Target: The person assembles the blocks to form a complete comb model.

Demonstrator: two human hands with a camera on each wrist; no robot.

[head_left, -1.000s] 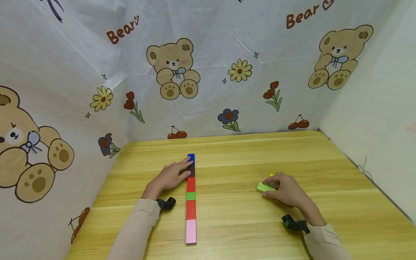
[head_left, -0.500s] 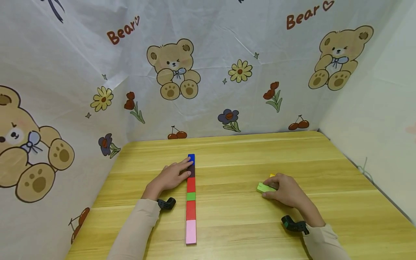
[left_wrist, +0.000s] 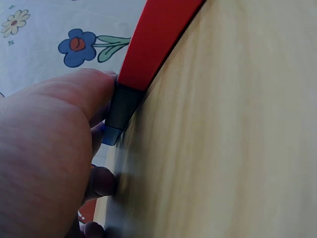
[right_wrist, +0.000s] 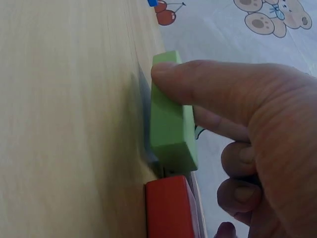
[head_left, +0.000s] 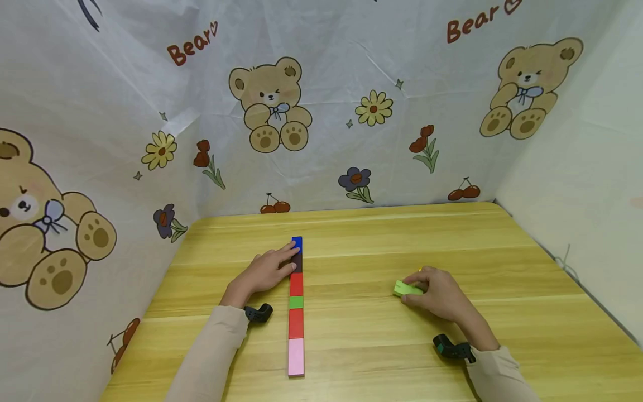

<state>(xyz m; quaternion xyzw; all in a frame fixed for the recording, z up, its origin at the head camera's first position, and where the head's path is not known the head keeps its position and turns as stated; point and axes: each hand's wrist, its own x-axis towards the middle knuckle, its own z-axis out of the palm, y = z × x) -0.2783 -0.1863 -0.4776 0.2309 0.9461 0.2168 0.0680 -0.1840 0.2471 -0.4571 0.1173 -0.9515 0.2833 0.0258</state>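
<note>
On the table a straight row of coloured blocks runs front to back: pink (head_left: 296, 357), red (head_left: 296, 324), green (head_left: 296, 302), red (head_left: 296, 283), dark (head_left: 298, 262) and blue (head_left: 297, 241). My left hand (head_left: 263, 272) lies at the row's far end, fingers extended, fingertips touching the blue block and thumb by the dark one. On the right, my right hand (head_left: 439, 293) pinches a light green block (right_wrist: 171, 116) between thumb and fingers. In the right wrist view a shadow shows beside this block, and a red block (right_wrist: 171, 208) lies near its lower end.
A bit of yellow (head_left: 420, 270) shows behind my right hand, mostly hidden by it. The wooden table (head_left: 351, 251) meets a bear-print cloth (head_left: 321, 139) at the back and left. A pale wall (head_left: 603, 195) borders it on the right.
My right hand has shifted slightly left with the light green block, and less of the yellow piece shows. My left hand stays on the row. The head view has tilted slightly.
</note>
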